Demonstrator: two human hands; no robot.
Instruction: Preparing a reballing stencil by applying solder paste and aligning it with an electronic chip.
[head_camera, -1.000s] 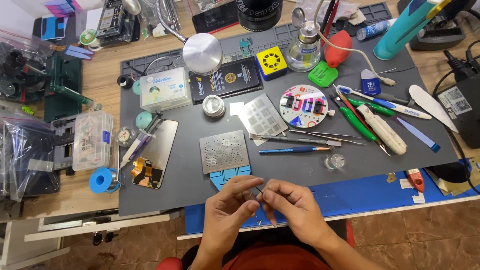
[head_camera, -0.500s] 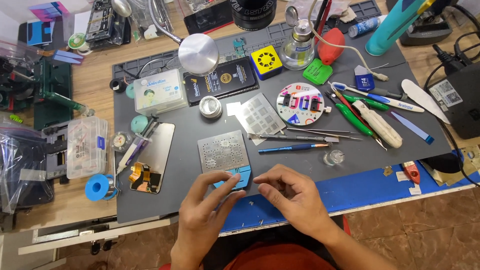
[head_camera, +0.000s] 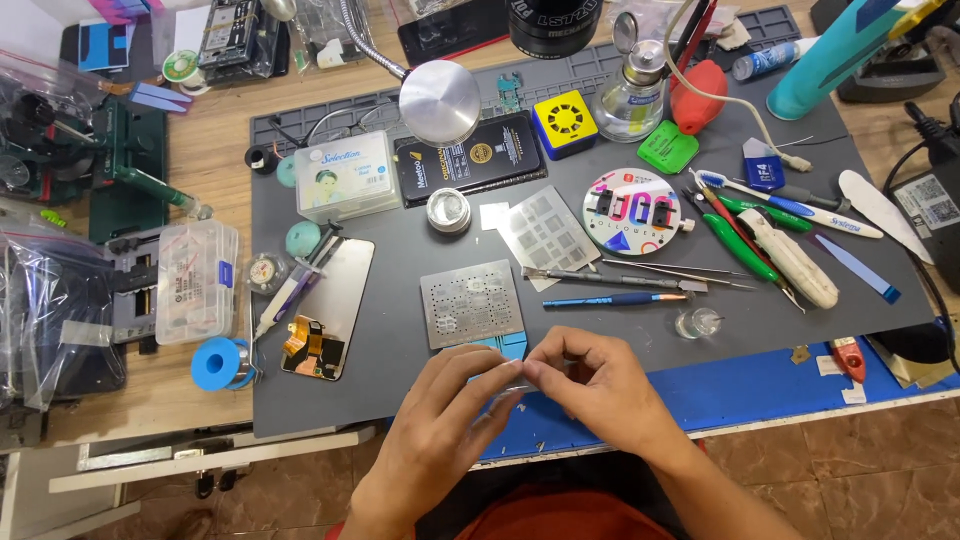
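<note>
Closest to the person, at the near edge of the dark grey rubber work mat (head_camera: 400, 380), the left hand (head_camera: 440, 420) and the right hand (head_camera: 600, 395) meet fingertip to fingertip, each pinching one end of a small thin pale strip (head_camera: 510, 382); what the strip is made of is too small to tell. The strip lies with its long axis across the body, left to right and roughly along the mat's near edge, so each hand holds its own end and neither is nearer than the other. It hangs just above the blue pad (head_camera: 720, 392) that runs along the bench's near edge, and just in front of the small light-blue plastic block (head_camera: 505, 345). Touching that block on its far side lies the square perforated metal stencil plate (head_camera: 470, 303), flat on the mat and just beyond the fingertips. To the right of the plate, still within easy reach of the right hand, lie a blue-handled slim tool (head_camera: 610, 298) and a pair of steel tweezers (head_camera: 640, 278), both with their long axes running left to right. Well off towards the mat's left edge rests a phone screen panel with an orange flex cable (head_camera: 330, 310), nearer the left hand than the right
</note>
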